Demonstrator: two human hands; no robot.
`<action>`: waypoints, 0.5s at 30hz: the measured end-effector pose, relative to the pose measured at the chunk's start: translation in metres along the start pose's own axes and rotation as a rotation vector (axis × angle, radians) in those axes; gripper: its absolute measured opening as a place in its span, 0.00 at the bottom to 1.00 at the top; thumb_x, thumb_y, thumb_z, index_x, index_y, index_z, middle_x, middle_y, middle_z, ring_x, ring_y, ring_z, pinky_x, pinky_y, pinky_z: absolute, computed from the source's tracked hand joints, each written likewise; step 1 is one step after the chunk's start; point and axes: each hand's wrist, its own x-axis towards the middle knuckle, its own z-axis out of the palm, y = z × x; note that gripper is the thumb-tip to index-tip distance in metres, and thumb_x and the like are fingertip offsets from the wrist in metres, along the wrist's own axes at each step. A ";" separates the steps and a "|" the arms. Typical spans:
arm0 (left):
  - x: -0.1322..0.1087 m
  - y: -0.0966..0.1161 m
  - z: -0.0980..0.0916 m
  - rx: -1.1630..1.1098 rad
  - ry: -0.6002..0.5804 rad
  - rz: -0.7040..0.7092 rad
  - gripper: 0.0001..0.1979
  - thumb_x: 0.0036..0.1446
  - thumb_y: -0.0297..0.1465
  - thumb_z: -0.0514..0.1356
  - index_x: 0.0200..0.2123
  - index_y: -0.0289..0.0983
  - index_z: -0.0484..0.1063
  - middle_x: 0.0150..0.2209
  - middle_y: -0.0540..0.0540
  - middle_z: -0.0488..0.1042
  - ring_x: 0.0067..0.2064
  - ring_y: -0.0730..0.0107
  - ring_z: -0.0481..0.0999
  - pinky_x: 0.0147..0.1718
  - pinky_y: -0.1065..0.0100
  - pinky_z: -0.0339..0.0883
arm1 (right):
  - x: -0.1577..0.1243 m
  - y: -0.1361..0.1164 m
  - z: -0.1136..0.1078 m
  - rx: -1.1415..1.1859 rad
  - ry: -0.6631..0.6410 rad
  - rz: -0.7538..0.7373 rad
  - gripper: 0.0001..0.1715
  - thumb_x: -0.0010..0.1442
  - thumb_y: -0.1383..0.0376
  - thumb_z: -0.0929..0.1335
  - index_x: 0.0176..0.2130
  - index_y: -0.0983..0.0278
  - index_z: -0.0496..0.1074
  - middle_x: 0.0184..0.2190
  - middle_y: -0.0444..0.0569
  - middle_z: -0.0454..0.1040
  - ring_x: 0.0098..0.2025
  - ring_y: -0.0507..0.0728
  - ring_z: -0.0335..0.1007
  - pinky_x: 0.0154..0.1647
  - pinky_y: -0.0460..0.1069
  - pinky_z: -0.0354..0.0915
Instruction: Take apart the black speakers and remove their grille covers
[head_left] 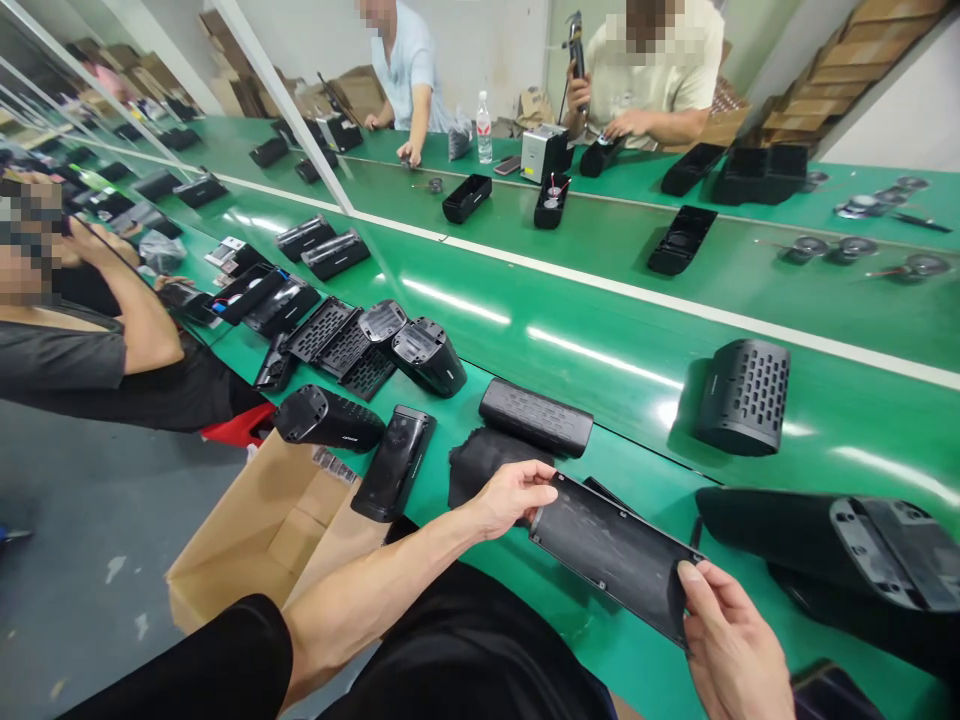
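A flat black rectangular panel [611,545] with small clips along its edges is held up over the green bench. My left hand [517,497] pinches its left end between thumb and fingers. At the opposite end, my right hand [724,620] grips the corner, thumb on top. Just behind the panel lies a dark cloth-like sheet [480,465], partly covered by a black speaker housing with a slotted grille [536,415]. Left of my forearm rests a glossy black housing [395,462]. Large black speaker bodies [892,555] stand to the right of my right hand.
An open cardboard box [240,530] sits on the left below the bench edge. Several speaker housings [424,350] and grilles stand beyond it. On the green conveyor [570,300] is another speaker [746,395]. Co-workers sit across and at left; one holds an electric screwdriver [575,50].
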 end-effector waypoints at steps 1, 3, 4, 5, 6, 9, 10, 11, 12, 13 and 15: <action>-0.002 0.001 -0.001 -0.010 0.002 -0.001 0.26 0.45 0.42 0.76 0.43 0.35 0.77 0.35 0.52 0.73 0.24 0.81 0.66 0.20 0.74 0.60 | 0.000 0.001 0.000 0.007 -0.009 -0.002 0.38 0.36 0.51 0.85 0.43 0.59 0.75 0.32 0.40 0.73 0.21 0.45 0.56 0.18 0.41 0.58; -0.005 0.002 -0.003 -0.018 0.013 0.006 0.26 0.45 0.42 0.76 0.43 0.35 0.77 0.35 0.51 0.73 0.24 0.82 0.66 0.20 0.73 0.59 | 0.000 0.004 -0.002 0.022 -0.032 -0.005 0.38 0.35 0.52 0.86 0.43 0.58 0.75 0.36 0.43 0.75 0.27 0.48 0.66 0.23 0.42 0.64; -0.006 0.003 -0.004 -0.019 0.018 0.010 0.25 0.45 0.41 0.76 0.43 0.35 0.77 0.35 0.51 0.73 0.24 0.82 0.66 0.21 0.73 0.59 | 0.000 0.006 -0.002 0.026 -0.040 -0.007 0.38 0.35 0.52 0.86 0.43 0.58 0.75 0.38 0.43 0.75 0.29 0.50 0.68 0.26 0.42 0.66; -0.008 0.004 -0.005 -0.019 0.025 0.014 0.25 0.45 0.41 0.76 0.43 0.35 0.77 0.34 0.52 0.73 0.23 0.82 0.66 0.21 0.73 0.59 | 0.001 0.007 -0.003 0.025 -0.046 -0.009 0.38 0.35 0.53 0.86 0.43 0.58 0.76 0.38 0.43 0.75 0.31 0.50 0.68 0.27 0.42 0.67; -0.009 0.005 -0.005 -0.018 0.033 0.017 0.25 0.45 0.41 0.76 0.43 0.35 0.78 0.33 0.52 0.73 0.23 0.82 0.66 0.21 0.73 0.58 | 0.001 0.008 -0.003 0.020 -0.046 -0.011 0.37 0.35 0.53 0.86 0.43 0.58 0.76 0.37 0.43 0.74 0.30 0.49 0.67 0.26 0.41 0.66; -0.012 0.009 -0.006 -0.017 0.054 0.023 0.24 0.45 0.41 0.76 0.42 0.34 0.78 0.30 0.54 0.72 0.22 0.82 0.65 0.21 0.73 0.58 | 0.001 0.009 -0.001 0.012 -0.045 -0.017 0.37 0.35 0.53 0.86 0.43 0.58 0.77 0.35 0.41 0.73 0.29 0.47 0.65 0.26 0.39 0.64; -0.013 0.011 -0.006 -0.016 0.059 0.025 0.24 0.45 0.42 0.76 0.41 0.34 0.78 0.29 0.55 0.71 0.22 0.82 0.64 0.21 0.73 0.57 | 0.000 0.009 0.001 0.015 -0.048 -0.019 0.37 0.34 0.53 0.86 0.42 0.58 0.77 0.35 0.41 0.73 0.30 0.48 0.65 0.26 0.39 0.64; -0.014 0.012 -0.006 -0.014 0.061 0.026 0.24 0.45 0.43 0.75 0.41 0.34 0.78 0.28 0.55 0.70 0.22 0.82 0.64 0.20 0.73 0.57 | 0.000 0.009 0.002 0.017 -0.052 -0.018 0.37 0.34 0.53 0.86 0.42 0.58 0.77 0.34 0.41 0.72 0.29 0.47 0.64 0.25 0.39 0.64; -0.014 0.013 -0.007 -0.012 0.063 0.026 0.24 0.46 0.43 0.75 0.41 0.34 0.78 0.27 0.56 0.70 0.21 0.82 0.64 0.20 0.73 0.57 | -0.001 0.008 0.004 0.018 -0.055 -0.017 0.38 0.33 0.53 0.86 0.42 0.58 0.76 0.33 0.41 0.72 0.29 0.47 0.64 0.25 0.39 0.64; -0.015 0.013 -0.008 -0.014 0.065 0.027 0.24 0.46 0.44 0.75 0.41 0.34 0.78 0.26 0.56 0.69 0.21 0.82 0.64 0.20 0.73 0.57 | -0.002 0.008 0.006 0.017 -0.058 -0.013 0.38 0.32 0.53 0.86 0.41 0.58 0.76 0.32 0.41 0.72 0.29 0.48 0.64 0.25 0.39 0.64; -0.017 0.015 -0.010 -0.028 0.061 0.026 0.25 0.46 0.45 0.75 0.42 0.34 0.77 0.25 0.57 0.68 0.21 0.81 0.64 0.20 0.73 0.58 | -0.004 0.007 0.010 0.014 -0.061 -0.005 0.39 0.31 0.53 0.87 0.41 0.58 0.76 0.32 0.41 0.72 0.29 0.49 0.65 0.25 0.40 0.64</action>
